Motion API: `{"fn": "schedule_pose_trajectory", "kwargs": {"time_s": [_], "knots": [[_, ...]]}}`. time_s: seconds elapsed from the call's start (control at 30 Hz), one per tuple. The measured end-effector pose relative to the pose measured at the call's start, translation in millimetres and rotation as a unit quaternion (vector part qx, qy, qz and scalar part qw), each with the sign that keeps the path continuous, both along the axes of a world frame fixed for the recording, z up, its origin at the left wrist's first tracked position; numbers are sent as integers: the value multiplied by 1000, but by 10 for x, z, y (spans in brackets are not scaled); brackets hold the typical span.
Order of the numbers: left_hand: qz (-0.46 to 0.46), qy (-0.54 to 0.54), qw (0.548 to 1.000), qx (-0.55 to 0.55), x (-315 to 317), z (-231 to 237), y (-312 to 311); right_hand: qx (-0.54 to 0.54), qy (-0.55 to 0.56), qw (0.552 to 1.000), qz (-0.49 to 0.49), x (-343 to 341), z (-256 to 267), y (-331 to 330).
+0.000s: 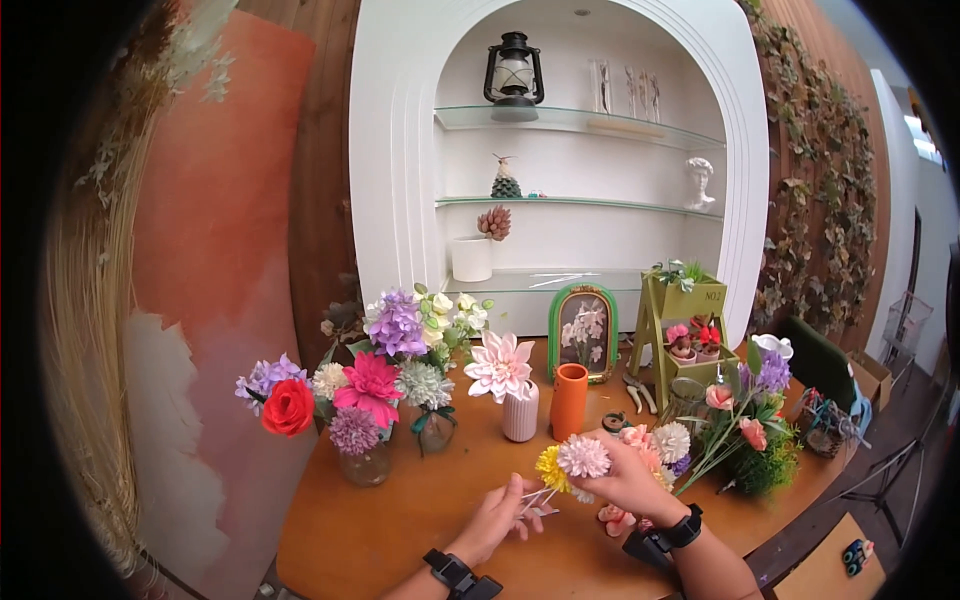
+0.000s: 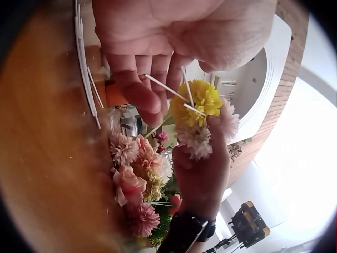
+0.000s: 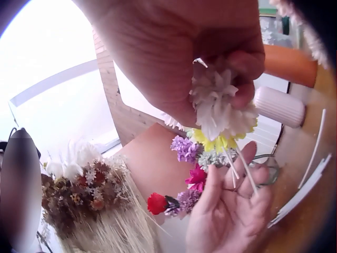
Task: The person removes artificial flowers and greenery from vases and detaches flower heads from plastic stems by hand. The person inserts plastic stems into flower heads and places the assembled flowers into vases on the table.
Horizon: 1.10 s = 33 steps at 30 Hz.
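My right hand [image 1: 628, 485] pinches a small bunch of artificial flowers by their heads: a yellow flower [image 1: 549, 468], a pale pink flower [image 1: 583, 456] and a white flower [image 3: 216, 108]. Bare white stems [image 3: 247, 171] stick out from under the yellow bloom, toward my left hand [image 1: 492, 522]. In the right wrist view that hand lies palm up, fingers loosely bent and spread, with the stem ends right at the fingers. The left wrist view shows one stem tip close by the fingertips. Part of the white bloom is hidden behind my right fingers.
An orange vase [image 1: 569, 402] and a pink ribbed vase [image 1: 520, 416] stand just beyond my hands. Flower-filled glass jars [image 1: 365, 466] are on the left. Pruning shears [image 1: 640, 394] lie by the green stand [image 1: 655, 345]. Loose peach roses [image 1: 752, 433] lie right; white sticks [image 3: 303, 192] rest on the table.
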<state>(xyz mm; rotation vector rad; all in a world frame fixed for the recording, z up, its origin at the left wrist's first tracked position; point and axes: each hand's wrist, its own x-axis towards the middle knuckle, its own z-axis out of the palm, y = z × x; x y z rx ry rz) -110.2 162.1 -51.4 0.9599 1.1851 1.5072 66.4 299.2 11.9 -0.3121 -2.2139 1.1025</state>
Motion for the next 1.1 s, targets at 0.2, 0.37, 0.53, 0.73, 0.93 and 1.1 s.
{"fn": "schedule_pose_trajectory", "kwargs": {"time_s": [0.2,0.37,0.53,0.73,0.93,1.1], "knots": [[-109,-3,994,-28,28,-20,7,21,-5,999,26,20,-205,-23],[-49,23,994,-90,119,25,-16,43,41,997,45,-16,-367,-6],[-55,28,993,-105,68,-12,-30,-46,2,999,24,-40,-372,-60],[-40,31,995,-91,70,-68,-23,-125,18,992,22,-93,-444,-2],[-28,40,997,-56,61,-83,-17,-91,66,994,-2,-116,-484,-2],[-15,27,999,-44,130,-25,-21,-61,65,994,-57,-85,-333,-93]]}}
